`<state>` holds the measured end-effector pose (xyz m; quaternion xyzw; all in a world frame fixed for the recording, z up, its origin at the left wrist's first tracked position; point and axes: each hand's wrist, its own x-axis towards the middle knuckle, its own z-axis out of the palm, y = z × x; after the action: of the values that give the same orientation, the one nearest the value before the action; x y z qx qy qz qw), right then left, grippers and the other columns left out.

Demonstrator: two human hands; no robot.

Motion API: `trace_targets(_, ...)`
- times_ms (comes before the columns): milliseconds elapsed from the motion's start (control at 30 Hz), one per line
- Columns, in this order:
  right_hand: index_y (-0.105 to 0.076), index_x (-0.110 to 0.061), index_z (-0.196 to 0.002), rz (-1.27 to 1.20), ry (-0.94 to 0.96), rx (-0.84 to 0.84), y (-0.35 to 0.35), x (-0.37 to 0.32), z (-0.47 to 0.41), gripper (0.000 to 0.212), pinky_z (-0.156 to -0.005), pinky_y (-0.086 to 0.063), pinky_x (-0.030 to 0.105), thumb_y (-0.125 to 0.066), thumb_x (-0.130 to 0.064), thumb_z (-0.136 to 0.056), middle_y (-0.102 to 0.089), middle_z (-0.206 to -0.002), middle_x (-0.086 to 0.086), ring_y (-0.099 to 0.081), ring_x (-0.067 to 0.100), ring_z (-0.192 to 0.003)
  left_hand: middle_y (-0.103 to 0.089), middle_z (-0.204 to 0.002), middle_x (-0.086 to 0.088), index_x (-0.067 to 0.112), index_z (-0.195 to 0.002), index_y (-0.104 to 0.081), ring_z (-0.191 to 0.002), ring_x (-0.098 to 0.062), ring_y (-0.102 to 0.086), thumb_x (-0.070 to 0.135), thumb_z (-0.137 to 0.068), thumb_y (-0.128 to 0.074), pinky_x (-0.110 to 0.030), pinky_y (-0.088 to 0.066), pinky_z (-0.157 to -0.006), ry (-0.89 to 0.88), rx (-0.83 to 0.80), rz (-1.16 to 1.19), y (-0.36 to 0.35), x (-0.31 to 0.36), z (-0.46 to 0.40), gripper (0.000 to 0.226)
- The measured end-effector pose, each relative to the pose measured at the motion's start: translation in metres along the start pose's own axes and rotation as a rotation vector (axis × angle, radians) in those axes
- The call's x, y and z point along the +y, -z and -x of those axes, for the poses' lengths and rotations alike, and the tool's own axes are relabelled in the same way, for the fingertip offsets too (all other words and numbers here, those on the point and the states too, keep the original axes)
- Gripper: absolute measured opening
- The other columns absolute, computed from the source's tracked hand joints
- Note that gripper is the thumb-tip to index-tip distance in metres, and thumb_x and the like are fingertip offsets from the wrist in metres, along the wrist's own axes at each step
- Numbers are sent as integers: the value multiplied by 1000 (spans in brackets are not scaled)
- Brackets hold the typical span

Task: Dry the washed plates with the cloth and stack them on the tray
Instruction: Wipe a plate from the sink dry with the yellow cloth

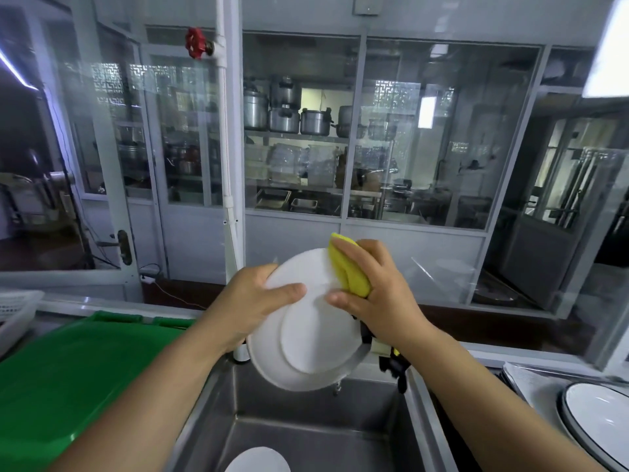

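A steel sink [316,434] fills the foreground, with a green tray [68,376] on the worktop to its left, probably close by so dried plates need only a short move to be stacked; nothing lies on the part of it in view. To the right, dark-rimmed plates [599,424] sit in a pile, and another white plate [257,460] lies low in the sink, likely waiting its turn. Held up over the basin is the white plate [306,325], tilted with its underside toward the camera, presumably so drips fall into the sink. The left hand [253,298] has its grip closed on the plate's upper left rim, thumb across the back. The right hand [377,294] grips the folded yellow cloth [349,267] and presses it to the upper right rim, so drying looks to be under way. No brand, label or readable writing shows anywhere.
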<state>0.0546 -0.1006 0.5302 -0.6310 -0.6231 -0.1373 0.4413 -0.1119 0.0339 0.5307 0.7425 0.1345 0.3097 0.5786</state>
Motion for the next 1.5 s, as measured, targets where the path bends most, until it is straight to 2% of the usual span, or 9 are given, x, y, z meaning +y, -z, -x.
trace_targets(200, -48, -25, -138, 203, 240, -27, 3, -3, -15, 66, -88, -46, 44, -68, -47, -79, -48, -121, 6, -50, 26, -107, -73, -78, -8, 31, -83, -73, -70, -16, -68, 39, -70, -71, -29, -50, -64, -101, -37, -91, -12, 9, 1, 15)
trace_targets(400, -40, -36, -135, -274, -115, 159, -6, 11, -11, 64, -90, -36, 8, -69, -34, -78, -43, -117, 1, -47, -5, -104, -75, -82, -5, 34, -88, -72, -77, -27, -71, 42, -70, -68, -49, -56, -71, -188, 145, -84, -10, 18, 2, 20)
trace_targets(567, -44, -44, -130, -745, -412, 293, -33, 12, 4, 56, -95, -51, 39, -69, -30, -82, -59, -123, -5, -59, 12, -112, -74, -84, 11, 45, -85, -71, -77, -9, -69, 52, -68, -66, -21, -54, -56, -292, 305, 42, -16, 18, 5, 19)
trace_targets(700, -50, -34, -128, -896, -645, 371, -37, 16, 9, 60, -82, -57, 33, -78, -27, -75, -68, -114, -3, -67, 12, -99, -73, -90, 14, 49, -88, -69, -84, -6, -68, 41, -71, -69, -19, -54, -62, -277, 242, 94, -21, 10, 5, 18)
trace_targets(833, -57, -34, -117, -831, -590, 313, -15, 25, 7, 52, -69, -56, 27, -77, -11, -75, -72, -101, -7, -69, 13, -91, -74, -92, 9, 44, -88, -71, -84, -10, -70, 43, -51, -75, -23, -54, -61, -65, 6, 107, 6, 9, 2, 37)
trace_targets(967, -58, -33, -117, -657, -452, 139, -7, 21, 0, 63, -66, -54, 20, -83, -3, -67, -69, -95, -13, -67, 6, -85, -75, -93, -4, 24, -93, -72, -85, -25, -71, 40, -64, -83, -38, -57, -72, 46, -55, 30, 15, 15, -11, 34)
trace_targets(1167, -46, -44, -122, -160, -186, 45, 5, 11, -9, 43, -80, -44, 18, -66, -43, -84, -50, -108, -7, -51, 3, -95, -76, -88, -1, 31, -85, -75, -79, -21, -73, 42, -71, -78, -37, -57, -72, 11, -35, -23, 1, 5, -9, 18)
trace_targets(1333, -61, -22, -125, 190, 206, -63, 3, -9, -26, 36, -73, -39, 19, -44, -39, -98, -55, -102, 0, -53, 8, -89, -67, -75, -8, 12, -79, -68, -69, -20, -62, 42, -69, -70, -34, -44, -68, -25, -51, -112, -19, 2, -7, 32)
trace_targets(1500, -55, -26, -132, 11, -49, 29, 11, 4, -27, 34, -84, -42, 28, -45, -28, -99, -52, -105, -6, -54, 12, -97, -75, -81, -4, 31, -80, -76, -72, -21, -71, 34, -69, -69, -33, -55, -66, -20, 35, 104, -13, 4, -5, 13)
